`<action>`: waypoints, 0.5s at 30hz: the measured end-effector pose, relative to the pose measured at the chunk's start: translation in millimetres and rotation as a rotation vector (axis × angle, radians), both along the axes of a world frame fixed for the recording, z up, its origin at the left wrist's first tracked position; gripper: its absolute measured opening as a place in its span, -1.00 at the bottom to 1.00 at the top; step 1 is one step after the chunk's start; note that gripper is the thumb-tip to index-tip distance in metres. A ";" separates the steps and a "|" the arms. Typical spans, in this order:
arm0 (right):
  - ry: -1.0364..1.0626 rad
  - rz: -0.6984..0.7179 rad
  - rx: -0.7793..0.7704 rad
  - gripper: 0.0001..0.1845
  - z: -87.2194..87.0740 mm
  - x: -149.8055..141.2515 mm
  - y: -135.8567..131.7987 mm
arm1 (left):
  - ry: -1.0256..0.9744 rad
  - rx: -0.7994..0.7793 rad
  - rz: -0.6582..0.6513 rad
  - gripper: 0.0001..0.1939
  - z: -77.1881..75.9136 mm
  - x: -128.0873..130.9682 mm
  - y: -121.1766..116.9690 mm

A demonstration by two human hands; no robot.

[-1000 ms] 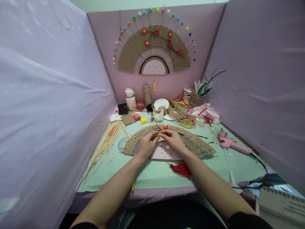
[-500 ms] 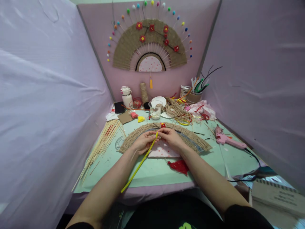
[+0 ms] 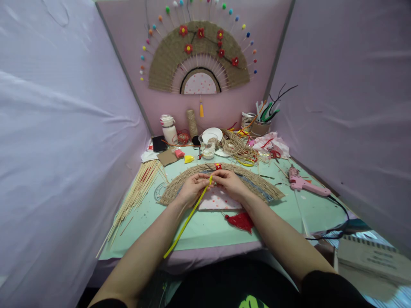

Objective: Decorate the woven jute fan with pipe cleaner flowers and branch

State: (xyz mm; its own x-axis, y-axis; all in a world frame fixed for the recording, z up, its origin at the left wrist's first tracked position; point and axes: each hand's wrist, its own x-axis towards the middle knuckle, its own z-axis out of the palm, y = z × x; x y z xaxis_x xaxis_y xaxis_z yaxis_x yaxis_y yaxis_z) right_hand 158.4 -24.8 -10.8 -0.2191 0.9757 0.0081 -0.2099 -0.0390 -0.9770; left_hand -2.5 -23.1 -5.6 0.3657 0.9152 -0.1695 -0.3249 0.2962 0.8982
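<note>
A yellow pipe cleaner (image 3: 188, 222) runs from my fingertips down toward the table's front edge. Its upper end is pinched by my left hand (image 3: 195, 188) and my right hand (image 3: 228, 184), whose fingertips nearly meet. Beneath both hands lies a woven twine fan (image 3: 173, 188) with a blue band and a white, pink-dotted half-round base (image 3: 218, 203). Just beyond my fingers a small red flower (image 3: 218, 166) with a yellow centre sits on the fan. A red tassel (image 3: 240, 222) rests below the base, near my right forearm.
Thin wooden sticks (image 3: 136, 192) are piled at left. A pink glue gun (image 3: 306, 185) with a black cord lies at right. Behind stand a white bottle (image 3: 169, 129), a plastic cup (image 3: 208, 149) and a heap of twine (image 3: 239, 147). A finished fan (image 3: 167, 64) hangs on the back wall.
The whole view has shifted slightly. Both hands stay together at the pipe cleaner's upper end, with only slight finger movement.
</note>
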 end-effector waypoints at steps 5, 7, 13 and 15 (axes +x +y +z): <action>0.147 0.056 -0.077 -0.64 -1.0 -1.1 -0.1 | -0.044 -0.005 -0.035 -0.60 0.6 -0.8 -0.3; 0.191 0.101 -0.106 -0.63 -0.8 -1.2 -0.6 | -0.053 -0.023 -0.065 -0.61 1.4 -2.0 -0.4; 0.226 0.227 -0.129 -0.61 2.7 -1.1 -4.0 | -0.096 -0.093 -0.181 -0.66 3.3 -5.3 -1.9; 0.235 0.260 -0.126 -0.62 3.0 -1.2 -4.9 | -0.096 -0.097 -0.200 -0.66 4.1 -5.4 -2.7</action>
